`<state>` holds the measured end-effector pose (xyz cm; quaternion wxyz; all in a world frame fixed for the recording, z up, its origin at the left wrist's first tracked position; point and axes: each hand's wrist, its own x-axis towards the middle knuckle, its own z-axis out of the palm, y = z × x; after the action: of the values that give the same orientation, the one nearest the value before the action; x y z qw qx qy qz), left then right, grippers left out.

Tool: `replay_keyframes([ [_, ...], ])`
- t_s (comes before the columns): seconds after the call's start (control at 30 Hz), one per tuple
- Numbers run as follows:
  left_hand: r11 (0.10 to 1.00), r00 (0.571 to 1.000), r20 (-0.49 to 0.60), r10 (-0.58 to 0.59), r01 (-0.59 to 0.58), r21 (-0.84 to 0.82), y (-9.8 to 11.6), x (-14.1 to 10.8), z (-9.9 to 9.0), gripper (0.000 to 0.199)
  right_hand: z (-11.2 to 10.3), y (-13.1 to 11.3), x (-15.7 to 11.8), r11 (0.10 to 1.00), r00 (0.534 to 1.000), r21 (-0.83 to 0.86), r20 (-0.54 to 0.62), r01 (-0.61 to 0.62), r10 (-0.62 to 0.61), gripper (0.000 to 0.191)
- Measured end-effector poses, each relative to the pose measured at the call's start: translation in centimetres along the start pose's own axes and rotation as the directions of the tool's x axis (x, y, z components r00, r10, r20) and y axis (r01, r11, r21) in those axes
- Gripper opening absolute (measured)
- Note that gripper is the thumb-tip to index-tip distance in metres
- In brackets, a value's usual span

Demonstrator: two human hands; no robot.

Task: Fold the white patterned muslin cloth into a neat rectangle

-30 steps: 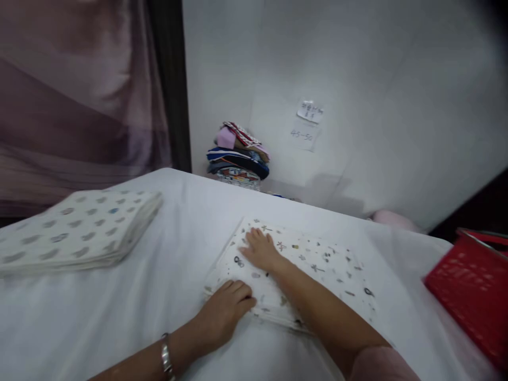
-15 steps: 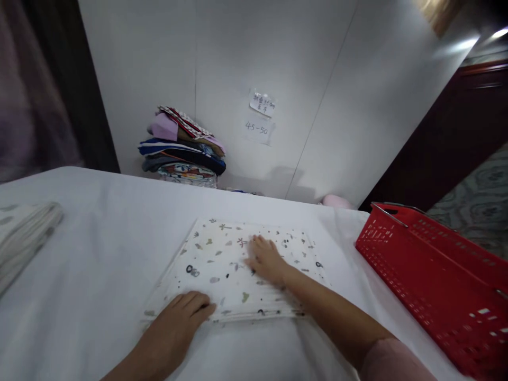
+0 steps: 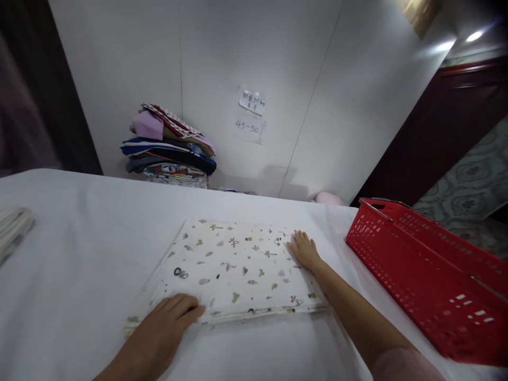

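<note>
A folded white cloth [image 3: 238, 270] with small printed plants, animals and other motifs lies flat on the white-covered table [image 3: 99, 233]. Its layered near edge faces me. My left hand [image 3: 170, 320] rests on the cloth's near left corner, fingers lying over it and thumb apart at the edge. At the right side of the cloth, my right hand [image 3: 305, 251] lies palm down with its fingers stretched out. Neither hand grips anything.
A red perforated basket [image 3: 420, 270] with metal handles stands at the right. Another folded cloth [image 3: 14, 230] lies at the far left. Behind the table are a stack of folded fabrics [image 3: 170, 145] and a wall [image 3: 254, 47] with handwritten notes [image 3: 250, 127].
My right hand has slid rightward across the cloth, from near its middle to its right side. My left hand stays at the near left corner. The view has shifted slightly.
</note>
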<state>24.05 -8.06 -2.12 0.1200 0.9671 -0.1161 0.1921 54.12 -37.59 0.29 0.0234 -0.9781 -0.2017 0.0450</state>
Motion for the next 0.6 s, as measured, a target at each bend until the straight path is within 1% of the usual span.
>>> replay_keyframes([
  [0.13,0.999,1.000,-0.009,0.019,-0.019,-0.039,0.2,0.2,-0.3,0.046,-0.1,-0.1,0.1,1.000,1.000,-0.019,0.004,0.001,-0.001,0.066],
  [0.2,0.999,0.999,-0.025,0.020,-0.021,-0.045,0.3,0.3,-0.4,0.046,-0.4,-0.9,0.4,0.999,1.000,-0.035,-0.007,0.013,-0.014,0.067],
  [0.27,0.999,0.999,-0.035,0.013,-0.015,-0.050,0.4,0.3,-0.4,0.045,-0.7,-2.4,1.0,0.997,0.997,-0.051,-0.037,0.060,-0.061,0.069],
  [0.33,0.998,0.999,-0.035,0.003,-0.005,-0.060,0.7,0.4,-0.5,0.043,-0.8,-4.5,1.7,0.990,0.989,-0.045,-0.050,0.135,-0.137,0.070],
  [0.43,0.998,1.000,-0.021,-0.005,0.004,-0.070,1.2,0.5,-1.0,0.039,-0.2,-7.5,2.4,0.969,0.969,0.009,-0.008,0.247,-0.247,0.071],
  [0.5,0.997,1.000,-0.008,-0.005,0.004,-0.075,1.6,0.6,-1.4,0.039,0.2,-8.8,2.6,0.961,0.961,0.031,0.016,0.276,-0.276,0.070],
  [0.6,0.997,1.000,0.024,-0.014,0.016,-0.078,1.9,0.8,-1.7,0.042,0.3,-9.9,2.8,0.965,0.965,0.035,0.028,0.260,-0.261,0.070],
])
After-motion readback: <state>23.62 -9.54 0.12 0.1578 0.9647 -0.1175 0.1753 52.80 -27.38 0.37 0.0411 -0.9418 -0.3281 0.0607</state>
